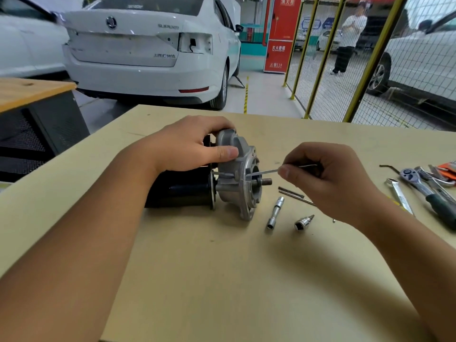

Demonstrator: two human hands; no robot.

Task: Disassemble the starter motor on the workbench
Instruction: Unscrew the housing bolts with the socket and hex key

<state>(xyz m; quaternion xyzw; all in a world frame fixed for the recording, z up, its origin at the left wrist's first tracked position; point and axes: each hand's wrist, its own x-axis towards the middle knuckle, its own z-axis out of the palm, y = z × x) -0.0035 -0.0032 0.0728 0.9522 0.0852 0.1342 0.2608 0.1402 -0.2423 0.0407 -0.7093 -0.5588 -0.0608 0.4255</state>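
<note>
The starter motor (222, 178) lies on its side near the middle of the table (222, 280), black body toward the person's left, silver nose housing and stub shaft facing right. The left hand (187, 144) clamps over the top of the motor, fingers curled round the housing and thumb pressed along its near side. The right hand (320, 174), just right of the motor, has its fingers curled in tight, pinching a thin metal rod (265, 172) between thumb and forefinger; the rod's tip reaches the motor's front flange, beside the shaft. On the table just in front and right of the motor lie a socket extension (275, 213), a short bit socket (304, 222) and two slim dark rods (292, 192). Well to the motor's right, a ratchet wrench (424, 186) and a flat spanner (401, 196) rest near the table edge.
</note>
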